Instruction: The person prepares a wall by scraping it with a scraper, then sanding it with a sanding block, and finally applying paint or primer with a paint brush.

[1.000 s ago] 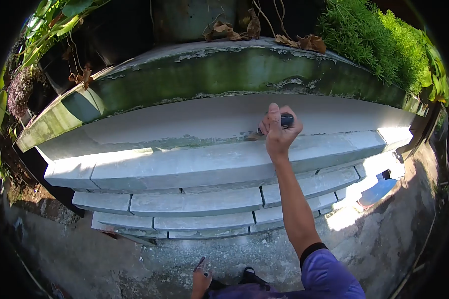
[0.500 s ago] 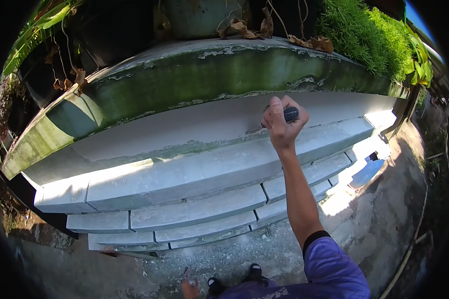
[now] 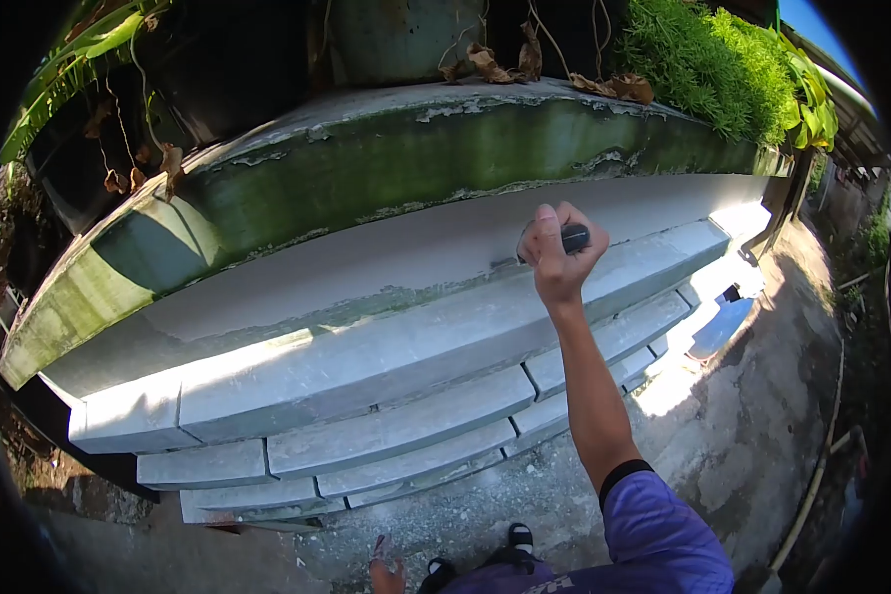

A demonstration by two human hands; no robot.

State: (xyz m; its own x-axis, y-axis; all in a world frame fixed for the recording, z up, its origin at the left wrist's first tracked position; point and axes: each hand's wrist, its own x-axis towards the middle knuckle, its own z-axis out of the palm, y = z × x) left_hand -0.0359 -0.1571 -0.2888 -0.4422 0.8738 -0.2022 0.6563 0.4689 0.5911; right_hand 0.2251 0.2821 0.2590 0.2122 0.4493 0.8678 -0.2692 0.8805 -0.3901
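My right hand (image 3: 562, 252) is wrapped round the thick black handle (image 3: 575, 238) of a tool, held against the pale wall face (image 3: 386, 255) under the mossy ledge. The tool's working end is mostly hidden by my fingers, and its kind does not show. Beside it, low on the wall, runs a rough grey-green strip (image 3: 386, 300) along the joint with the top block. My left hand (image 3: 387, 572) hangs at the bottom edge, partly cut off, fingers apart and holding nothing.
Stepped rows of grey blocks (image 3: 386, 366) stand below the wall. Over it juts a mossy concrete ledge (image 3: 396, 163) carrying pots, dry leaves and a bright green plant (image 3: 713, 64). A blue object (image 3: 723, 327) lies to the right on the concrete ground (image 3: 723, 445).
The view has shifted and tilted slightly. My right hand keeps its grip on the black-handled tool and sits slightly lower in the picture, still at the wall.
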